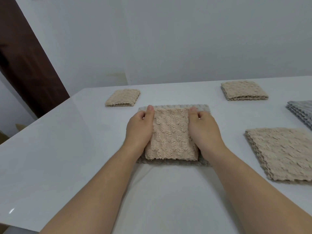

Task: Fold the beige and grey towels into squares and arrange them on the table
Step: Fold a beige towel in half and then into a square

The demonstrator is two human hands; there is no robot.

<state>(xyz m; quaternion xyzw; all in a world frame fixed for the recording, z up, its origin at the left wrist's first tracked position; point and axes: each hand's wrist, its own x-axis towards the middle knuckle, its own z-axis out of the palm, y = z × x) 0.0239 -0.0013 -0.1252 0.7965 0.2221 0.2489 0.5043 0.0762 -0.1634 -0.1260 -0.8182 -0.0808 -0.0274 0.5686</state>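
A beige towel (170,135), folded to a narrow square, lies on a wider grey layer (200,107) in the middle of the white table (59,149). My left hand (140,129) grips the beige fold's left edge, thumb on top at the far corner. My right hand (204,130) grips its right edge the same way. Two folded beige squares lie further back, one at the far left (123,97) and one at the far right (243,90).
A stack of unfolded beige towels (283,152) lies at the right. A stack of grey towels (302,112) sits at the right edge behind it. A white wall stands behind the table, and a dark brown door (25,61) is at the left.
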